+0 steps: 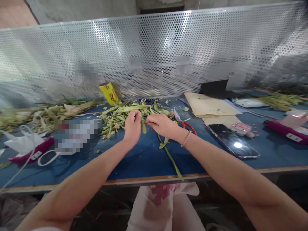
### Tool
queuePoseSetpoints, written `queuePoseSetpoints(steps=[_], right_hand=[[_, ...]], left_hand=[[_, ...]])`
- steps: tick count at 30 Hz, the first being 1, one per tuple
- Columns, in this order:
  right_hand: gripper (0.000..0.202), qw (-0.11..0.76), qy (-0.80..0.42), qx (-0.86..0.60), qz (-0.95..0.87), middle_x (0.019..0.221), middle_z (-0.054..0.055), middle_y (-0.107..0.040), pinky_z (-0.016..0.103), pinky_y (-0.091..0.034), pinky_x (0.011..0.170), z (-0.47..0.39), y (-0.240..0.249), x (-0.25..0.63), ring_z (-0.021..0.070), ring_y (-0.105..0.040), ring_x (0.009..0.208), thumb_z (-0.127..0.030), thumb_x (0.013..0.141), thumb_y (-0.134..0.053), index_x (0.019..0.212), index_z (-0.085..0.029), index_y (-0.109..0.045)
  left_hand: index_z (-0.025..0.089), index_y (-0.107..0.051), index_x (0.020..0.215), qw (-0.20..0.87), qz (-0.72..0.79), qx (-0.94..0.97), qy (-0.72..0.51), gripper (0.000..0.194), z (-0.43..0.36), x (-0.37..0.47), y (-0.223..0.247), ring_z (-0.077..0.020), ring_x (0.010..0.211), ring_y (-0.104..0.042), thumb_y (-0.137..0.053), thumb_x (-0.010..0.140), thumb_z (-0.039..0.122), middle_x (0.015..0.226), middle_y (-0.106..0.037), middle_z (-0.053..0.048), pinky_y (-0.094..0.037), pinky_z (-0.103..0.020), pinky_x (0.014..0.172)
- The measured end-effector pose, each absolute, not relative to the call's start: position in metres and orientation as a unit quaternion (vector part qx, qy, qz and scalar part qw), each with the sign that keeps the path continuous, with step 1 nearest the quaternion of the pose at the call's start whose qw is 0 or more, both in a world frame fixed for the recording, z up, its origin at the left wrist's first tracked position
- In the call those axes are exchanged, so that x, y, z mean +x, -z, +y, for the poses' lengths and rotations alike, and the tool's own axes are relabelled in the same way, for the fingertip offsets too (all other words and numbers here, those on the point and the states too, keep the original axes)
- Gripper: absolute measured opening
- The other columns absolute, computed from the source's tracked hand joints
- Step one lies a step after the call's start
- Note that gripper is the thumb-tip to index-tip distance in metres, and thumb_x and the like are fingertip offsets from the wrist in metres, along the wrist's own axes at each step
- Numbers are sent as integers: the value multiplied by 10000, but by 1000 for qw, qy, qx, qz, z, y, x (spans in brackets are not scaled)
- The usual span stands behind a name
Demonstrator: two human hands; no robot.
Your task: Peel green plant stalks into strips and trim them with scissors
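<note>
My left hand is closed at the near edge of a pile of green leaves and stalks; a leaf tip hangs just right of its fingers. Across a small gap, my right hand is closed too, its fingers pinched together. A long green stem runs from under my right hand toward the table's front edge. What either hand grips is too small to make out. Red-handled scissors lie beside my right wrist, their blades pointing away.
A yellow tube leans behind the pile. Brown paper, a dark phone and a pink case lie right. Magenta devices sit at both sides, a cable at left. A perforated metal panel stands behind.
</note>
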State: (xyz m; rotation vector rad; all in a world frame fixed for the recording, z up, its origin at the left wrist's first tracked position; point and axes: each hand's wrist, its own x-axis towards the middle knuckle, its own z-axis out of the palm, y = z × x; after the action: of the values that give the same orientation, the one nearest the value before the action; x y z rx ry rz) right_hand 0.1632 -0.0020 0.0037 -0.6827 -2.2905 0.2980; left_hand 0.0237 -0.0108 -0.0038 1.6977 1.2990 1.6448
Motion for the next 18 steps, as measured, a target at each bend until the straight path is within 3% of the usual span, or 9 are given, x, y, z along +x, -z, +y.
queuePoseSetpoints(steps=[3,9,18], right_hand=[[148,342,-104,-262,-896,611,-21,-425,206,-294,575,-4,-8,166,93,-388,580,-81,755,-380,646,-178,-403],[113,292,-99,-249,-918,606,-37,-447,195,-265,554,-2,-19,182,80,-386,555,-159,801,-396,704,-185,-449],[120,257,-89,-236,-933,600,-38,-433,191,-251,538,1,-25,193,78,-371,548,-175,809,-407,696,-182,-445]], left_hand=[[186,-388,614,221,459,631,-585,183,-14,24,0,-63,456,-300,-431,784,241,535,-313,49,-266,-196,442],[199,-342,646,334,406,639,-561,187,-19,24,-4,-36,359,-208,-397,806,279,487,-207,79,-205,-184,376],[200,-358,649,394,404,615,-551,189,-14,24,-3,-16,306,-180,-450,783,296,466,-182,91,-135,-175,329]])
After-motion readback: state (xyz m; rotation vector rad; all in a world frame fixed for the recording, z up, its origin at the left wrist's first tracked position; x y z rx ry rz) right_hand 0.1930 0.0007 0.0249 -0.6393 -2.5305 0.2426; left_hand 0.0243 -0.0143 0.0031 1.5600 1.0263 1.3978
